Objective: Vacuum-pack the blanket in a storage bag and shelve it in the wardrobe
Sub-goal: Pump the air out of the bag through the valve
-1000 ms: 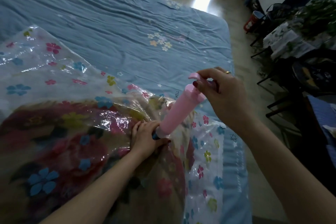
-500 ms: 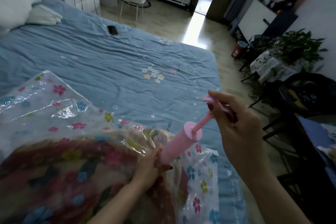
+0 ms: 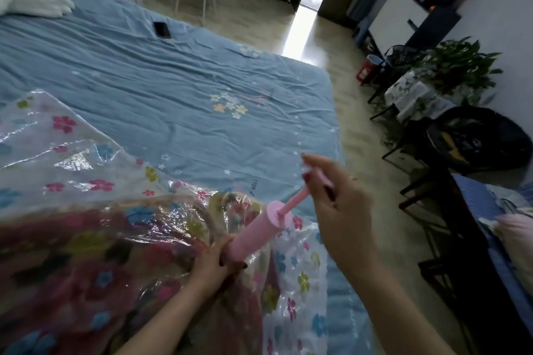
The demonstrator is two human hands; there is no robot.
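Blanket is lying bagged in the storage bag – under the left hand. Pump barrel is being gripped by it; the plunger handle is being held by the right hand.

Pink pump, flower-printed clear bag, blue bedsheet.

The bed is covered with a wrinkled blue sheet printed with a small cluster of flowers near its middle. At about 11 o'clock a dark phone lies flat on the sheet, close to the far edge. At 10 o'clock, in the far corner, white pillows rest on it. From 9 round to 6 o'clock a clear flower-printed bag is spread over the near part of the bed, its lower half bulging with a red patterned blanket inside
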